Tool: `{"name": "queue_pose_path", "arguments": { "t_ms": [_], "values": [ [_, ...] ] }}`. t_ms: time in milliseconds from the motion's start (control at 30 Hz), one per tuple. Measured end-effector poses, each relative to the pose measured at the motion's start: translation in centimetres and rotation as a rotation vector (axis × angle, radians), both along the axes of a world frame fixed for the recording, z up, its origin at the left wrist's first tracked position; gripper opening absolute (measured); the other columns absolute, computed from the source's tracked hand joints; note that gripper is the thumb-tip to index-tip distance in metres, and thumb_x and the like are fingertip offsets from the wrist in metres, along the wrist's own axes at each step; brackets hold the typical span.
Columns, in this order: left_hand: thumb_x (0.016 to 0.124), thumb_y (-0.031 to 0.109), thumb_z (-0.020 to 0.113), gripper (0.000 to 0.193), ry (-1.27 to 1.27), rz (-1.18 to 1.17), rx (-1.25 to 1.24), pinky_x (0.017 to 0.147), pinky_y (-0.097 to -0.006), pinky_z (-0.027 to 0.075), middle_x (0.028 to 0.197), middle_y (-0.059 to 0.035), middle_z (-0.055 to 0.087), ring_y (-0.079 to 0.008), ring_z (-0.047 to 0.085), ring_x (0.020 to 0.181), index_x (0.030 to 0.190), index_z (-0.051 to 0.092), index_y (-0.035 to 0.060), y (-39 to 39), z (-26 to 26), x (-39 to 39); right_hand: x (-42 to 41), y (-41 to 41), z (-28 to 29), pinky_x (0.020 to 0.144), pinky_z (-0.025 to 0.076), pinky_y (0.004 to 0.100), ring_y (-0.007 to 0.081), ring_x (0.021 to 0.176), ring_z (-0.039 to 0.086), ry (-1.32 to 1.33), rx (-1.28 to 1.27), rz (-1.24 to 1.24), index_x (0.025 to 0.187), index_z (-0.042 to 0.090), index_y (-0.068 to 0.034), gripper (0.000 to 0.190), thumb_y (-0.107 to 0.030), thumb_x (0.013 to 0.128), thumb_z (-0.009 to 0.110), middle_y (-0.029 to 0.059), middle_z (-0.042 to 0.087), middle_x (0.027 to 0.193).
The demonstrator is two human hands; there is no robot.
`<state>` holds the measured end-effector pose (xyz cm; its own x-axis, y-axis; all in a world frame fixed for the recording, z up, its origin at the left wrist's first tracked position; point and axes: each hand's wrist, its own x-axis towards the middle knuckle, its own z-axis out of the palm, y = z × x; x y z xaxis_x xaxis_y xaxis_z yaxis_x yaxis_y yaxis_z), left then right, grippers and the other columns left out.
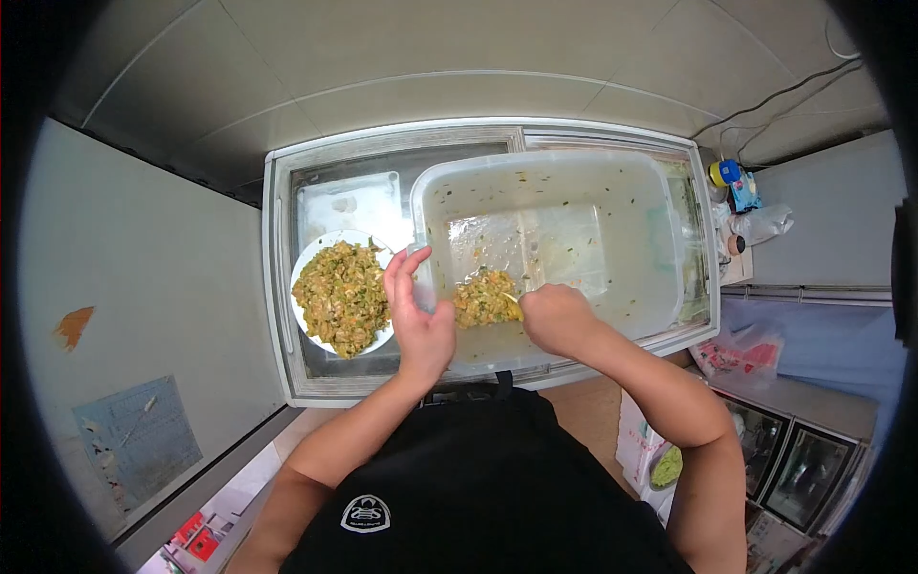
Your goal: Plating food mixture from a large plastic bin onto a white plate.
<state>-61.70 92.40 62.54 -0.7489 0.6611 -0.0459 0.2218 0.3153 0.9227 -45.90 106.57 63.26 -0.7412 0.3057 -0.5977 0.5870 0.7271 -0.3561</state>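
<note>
A large translucent plastic tub [638,215] stands on a glass-topped chest freezer [344,154]. In its near left part lies a heap of chopped filling [484,298] flecked with green and orange; bits cling to the tub's walls. My right hand [559,319] is closed on the handle of a yellow utensil [513,307], whose end meets the heap's right side. My left hand [423,316] rests at the tub's left rim, fingers raised and thumb apart. To its left, a white plate [303,333] carries a large mound of similar filling [343,298].
A tiled wall [459,43] rises behind the freezer. Grey panels flank both sides. At the right stand a blue-and-yellow container [724,173] and a clear plastic bag [764,224]. A bowl of green food [667,468] sits low at the right.
</note>
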Motion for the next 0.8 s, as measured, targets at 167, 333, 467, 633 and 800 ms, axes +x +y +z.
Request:
{"name": "queue_pose_path", "arguments": {
  "t_ms": [167,333,467,633,800],
  "values": [
    [0.073,-0.012,0.053,0.077,-0.134,-0.028,0.007,0.115,-0.0391,0.033,0.137,-0.0167,0.042,-0.0260,0.042,0.133,0.147,0.037,0.0037,-0.4,-0.9,-0.4,1.2,3.7,0.3,0.077,0.056,0.0513,0.0407,0.083,0.071,0.006,0.112,-0.034,0.081,0.073,-0.001,0.017,-0.009,0.081,0.058,0.0250,0.071,0.084],
    [0.077,-0.010,0.055,0.082,-0.297,0.037,0.021,0.113,-0.0392,0.036,0.143,-0.0191,0.040,-0.0288,0.044,0.133,0.153,0.027,0.0031,0.0,0.8,0.1,1.8,6.4,-3.2,0.078,0.055,0.0522,0.0401,0.083,0.071,0.064,0.181,-0.041,0.088,0.074,-0.004,0.017,-0.014,0.082,0.060,0.0230,0.071,0.085],
    [0.077,-0.008,0.055,0.085,-0.230,-0.006,0.004,0.113,-0.0389,0.037,0.149,-0.0245,0.039,-0.0330,0.046,0.133,0.156,0.024,0.0002,-0.3,-0.8,0.2,2.7,5.3,-4.9,0.077,0.054,0.0535,0.0407,0.082,0.069,0.126,0.004,-0.001,0.101,0.072,-0.006,0.022,-0.013,0.083,0.061,0.0210,0.071,0.086],
    [0.080,-0.008,0.054,0.086,-0.166,-0.038,0.041,0.108,-0.0346,0.041,0.143,-0.0214,0.045,-0.0281,0.049,0.128,0.159,0.021,-0.0008,-0.4,-1.3,-0.5,1.0,3.2,-4.5,0.078,0.054,0.0526,0.0409,0.084,0.069,0.069,-0.142,0.084,0.107,0.071,-0.006,0.026,-0.010,0.083,0.062,0.0218,0.071,0.087],
    [0.079,-0.011,0.052,0.085,-0.112,-0.047,0.074,0.106,-0.0321,0.042,0.149,-0.0220,0.045,-0.0263,0.050,0.129,0.159,0.024,-0.0019,-0.1,-0.5,-1.5,-0.5,4.0,-3.3,0.079,0.054,0.0521,0.0398,0.086,0.068,0.221,0.067,0.068,0.106,0.070,-0.006,0.027,-0.009,0.080,0.062,0.0209,0.070,0.089]
  ]
}}
